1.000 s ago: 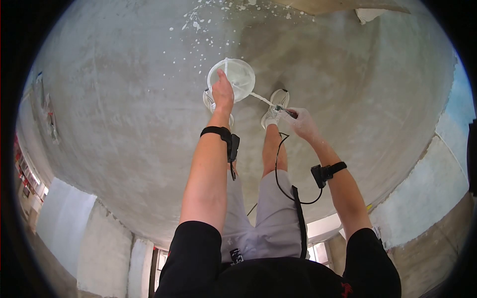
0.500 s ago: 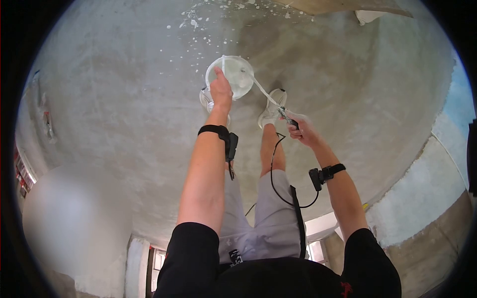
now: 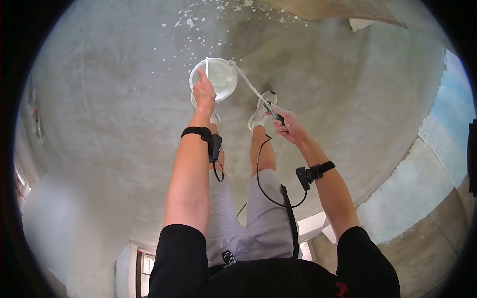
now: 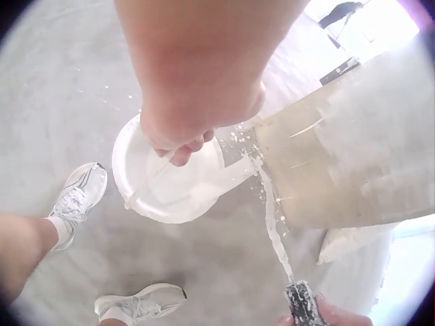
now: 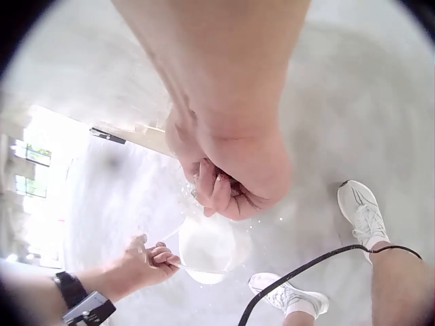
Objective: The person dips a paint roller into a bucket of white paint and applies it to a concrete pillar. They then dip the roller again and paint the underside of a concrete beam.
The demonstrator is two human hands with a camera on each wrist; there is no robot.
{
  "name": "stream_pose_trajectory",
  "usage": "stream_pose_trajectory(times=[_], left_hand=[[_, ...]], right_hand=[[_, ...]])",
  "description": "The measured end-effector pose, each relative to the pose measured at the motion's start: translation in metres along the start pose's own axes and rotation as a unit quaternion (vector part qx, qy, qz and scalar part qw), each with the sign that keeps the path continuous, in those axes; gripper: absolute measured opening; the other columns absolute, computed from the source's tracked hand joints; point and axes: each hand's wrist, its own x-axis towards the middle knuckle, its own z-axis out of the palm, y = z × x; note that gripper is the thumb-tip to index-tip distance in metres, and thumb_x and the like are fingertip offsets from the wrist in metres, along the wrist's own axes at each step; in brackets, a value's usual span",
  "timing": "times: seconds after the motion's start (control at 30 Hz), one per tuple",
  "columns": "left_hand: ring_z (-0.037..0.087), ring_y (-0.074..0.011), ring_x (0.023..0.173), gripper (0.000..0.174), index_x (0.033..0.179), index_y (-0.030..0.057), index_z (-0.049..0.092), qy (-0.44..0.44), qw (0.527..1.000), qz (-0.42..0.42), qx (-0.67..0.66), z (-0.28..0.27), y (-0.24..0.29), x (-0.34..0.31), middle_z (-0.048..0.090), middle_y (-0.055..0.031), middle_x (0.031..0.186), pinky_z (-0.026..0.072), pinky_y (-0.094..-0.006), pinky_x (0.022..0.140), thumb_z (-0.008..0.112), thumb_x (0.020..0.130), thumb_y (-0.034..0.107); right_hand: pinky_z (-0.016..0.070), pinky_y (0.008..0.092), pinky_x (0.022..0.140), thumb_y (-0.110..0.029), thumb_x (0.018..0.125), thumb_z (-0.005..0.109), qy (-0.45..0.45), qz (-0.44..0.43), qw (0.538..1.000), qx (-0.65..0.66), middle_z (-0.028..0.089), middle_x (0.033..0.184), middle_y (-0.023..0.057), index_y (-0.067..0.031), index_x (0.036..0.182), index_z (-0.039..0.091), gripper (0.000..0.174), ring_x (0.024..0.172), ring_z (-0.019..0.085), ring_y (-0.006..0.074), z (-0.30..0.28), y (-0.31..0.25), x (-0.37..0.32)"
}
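Observation:
My left hand [image 3: 204, 94] grips the white handle of a round white bucket [image 3: 235, 82], which hangs low in front of my feet with whitish liquid in it. In my right hand [image 3: 290, 129] is the dark, paint-smeared grip of a paint roller [image 3: 250, 84]. Its long shaft, caked in white, reaches over to the bucket's right rim. The left wrist view shows the white roller sleeve [image 4: 234, 175] across the rim, angled from the shaft's bend. My right fingers curl around the grip, as the right wrist view shows.
White splatters [image 3: 190, 22] dot the grey floor ahead. A brownish board [image 3: 343, 11] stands at the far side. Both shoes [image 3: 258, 113] are close behind the bucket. A black cable [image 3: 263, 186] loops from my right wrist past the leg. Light blue panels [image 3: 397, 191] line the right side.
The roller's end has come from inside the bucket to its right rim. The bucket and both hands have shifted left in the head view, along with the whole scene.

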Motion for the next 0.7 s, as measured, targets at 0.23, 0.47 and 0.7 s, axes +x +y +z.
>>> stream_pose_trajectory(times=[0.23,0.47,0.7], left_hand=[[0.036,-0.0115,0.043,0.063,0.059,0.0099,0.042,0.010,1.000,0.003,-0.007,-0.026,0.005,0.007,0.033,0.0033,0.051,0.0322,-0.0275,0.041,0.038,0.092,0.063],[0.037,-0.0095,0.043,0.063,0.066,0.0079,0.046,-0.018,1.000,-0.013,0.021,-0.052,0.016,0.013,0.037,0.0027,0.055,0.0320,-0.0256,0.041,0.038,0.091,0.066],[0.032,-0.0083,0.045,0.063,0.067,0.0076,0.046,-0.072,0.995,-0.027,-0.056,-0.074,0.040,0.004,0.032,0.0045,0.056,0.0296,-0.0246,0.042,0.038,0.091,0.066]], right_hand=[[0.0212,0.0182,0.040,-0.040,0.098,0.047,-0.042,0.054,0.997,0.017,0.032,0.059,-0.0085,-0.0025,0.108,0.055,0.040,0.043,0.026,0.0003,0.013,-0.011,0.001],[0.0275,0.0202,0.042,-0.038,0.098,0.046,-0.127,0.019,0.992,-0.020,0.038,0.062,-0.0052,-0.0021,0.115,0.052,0.041,0.046,0.032,0.0023,0.031,-0.028,-0.008],[0.0269,0.0197,0.042,-0.040,0.096,0.050,-0.081,0.037,0.989,-0.121,0.042,0.064,-0.0051,-0.0026,0.106,0.055,0.039,0.046,0.032,0.0024,0.058,-0.052,0.001]])
